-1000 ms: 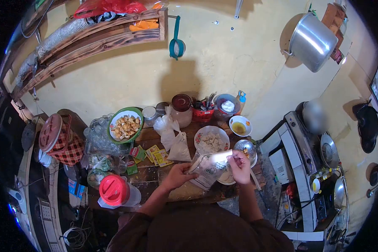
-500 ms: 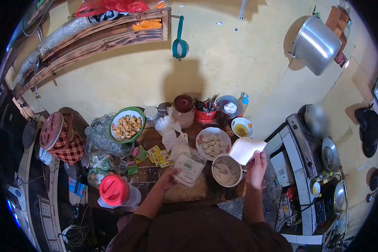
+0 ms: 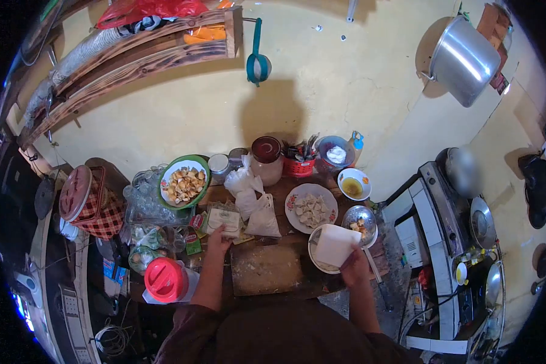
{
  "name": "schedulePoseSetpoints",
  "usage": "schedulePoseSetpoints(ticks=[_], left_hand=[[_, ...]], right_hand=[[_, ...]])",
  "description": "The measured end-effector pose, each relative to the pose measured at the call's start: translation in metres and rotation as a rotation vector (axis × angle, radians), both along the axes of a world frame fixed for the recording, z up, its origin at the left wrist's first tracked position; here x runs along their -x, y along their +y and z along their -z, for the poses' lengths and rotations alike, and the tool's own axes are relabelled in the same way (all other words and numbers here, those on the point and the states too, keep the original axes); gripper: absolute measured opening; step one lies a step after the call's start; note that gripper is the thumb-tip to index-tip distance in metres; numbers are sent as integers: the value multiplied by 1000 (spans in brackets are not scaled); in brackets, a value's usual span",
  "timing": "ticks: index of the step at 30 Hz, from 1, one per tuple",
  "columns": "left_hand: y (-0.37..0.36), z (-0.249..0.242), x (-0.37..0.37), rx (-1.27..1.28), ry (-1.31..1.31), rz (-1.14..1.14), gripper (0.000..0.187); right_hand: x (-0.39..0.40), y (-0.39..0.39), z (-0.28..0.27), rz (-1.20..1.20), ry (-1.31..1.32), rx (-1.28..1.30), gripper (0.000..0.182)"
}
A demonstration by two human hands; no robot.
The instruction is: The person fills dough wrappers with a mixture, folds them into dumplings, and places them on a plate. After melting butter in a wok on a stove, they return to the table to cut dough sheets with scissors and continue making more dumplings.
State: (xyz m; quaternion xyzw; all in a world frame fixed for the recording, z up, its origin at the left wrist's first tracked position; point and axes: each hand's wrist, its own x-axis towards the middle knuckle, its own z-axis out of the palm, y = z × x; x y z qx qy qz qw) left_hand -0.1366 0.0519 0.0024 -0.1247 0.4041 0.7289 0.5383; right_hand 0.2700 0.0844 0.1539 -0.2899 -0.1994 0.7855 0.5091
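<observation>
My left hand (image 3: 220, 239) grips the near edge of a clear plastic packet (image 3: 224, 219) with a printed label, over small green and yellow sachets (image 3: 193, 246). My right hand (image 3: 355, 267) pinches a stack of white square wrapper sheets (image 3: 335, 241), tilted above a pot (image 3: 313, 258) and covering much of it. Right of the pot lies a strainer ladle (image 3: 361, 213) holding a few browned pieces, its handle pointing toward me. Behind the pot, a flowered plate (image 3: 293, 219) bears pale folded pieces. A wooden board (image 3: 267, 271) lies between my hands.
A green-rimmed bowl of browned pieces (image 3: 185, 184), white bags (image 3: 262, 218) and a red-lidded jug (image 3: 165, 281) crowd the left and middle. A bowl of yellowish liquid (image 3: 353, 184) stands back right. The stove (image 3: 437, 200) is farther right.
My left hand has carried the packet left and away from me, over the sachets. My right hand has lowered the sheets leftward over the pot. The strainer ladle has come into sight.
</observation>
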Motion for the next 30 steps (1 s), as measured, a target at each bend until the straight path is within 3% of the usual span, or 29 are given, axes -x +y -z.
schedulePoseSetpoints(ticks=[3, 6, 10, 12, 14, 16, 17, 18, 19, 21, 24, 26, 30], left_hand=[[34, 65, 38, -25, -28, -58, 34], [48, 66, 44, 93, -1, -98, 35], [35, 28, 11, 181, 96, -195, 38], [28, 24, -10, 276, 400, -289, 45], [0, -76, -73, 122, 633, -112, 54], [-11, -47, -76, -184, 482, 396, 47], [-24, -45, -88, -356, 339, 544, 46], [-35, -74, -110, -530, 191, 687, 48], [-39, -73, -117, -529, 191, 681, 48], [-53, -67, -130, -311, 867, 811, 34], [-59, -57, -139, -258, 1019, 591, 26], [-65, -51, -146, -210, 1103, 504, 23], [-79, -25, -161, -93, 1254, 296, 14]], right_hand=[[20, -11, -7, -62, -117, -35, 40], [35, -16, -11, -51, -167, -3, 36], [44, -16, 9, -76, -418, -168, 28], [51, -20, 15, -101, -493, -197, 25], [59, -25, 17, -215, -556, -272, 24], [71, -31, 28, -244, -538, -243, 23], [77, -33, 32, -268, -519, -222, 22], [85, -36, 33, -274, -519, -222, 22], [92, -37, 33, -262, -505, -229, 20], [100, -40, 44, -256, -495, -233, 19], [103, -40, 86, -248, -674, -276, 20], [103, -44, 103, -234, -1214, -596, 22], [112, -62, 118, -19, -1013, -711, 24]])
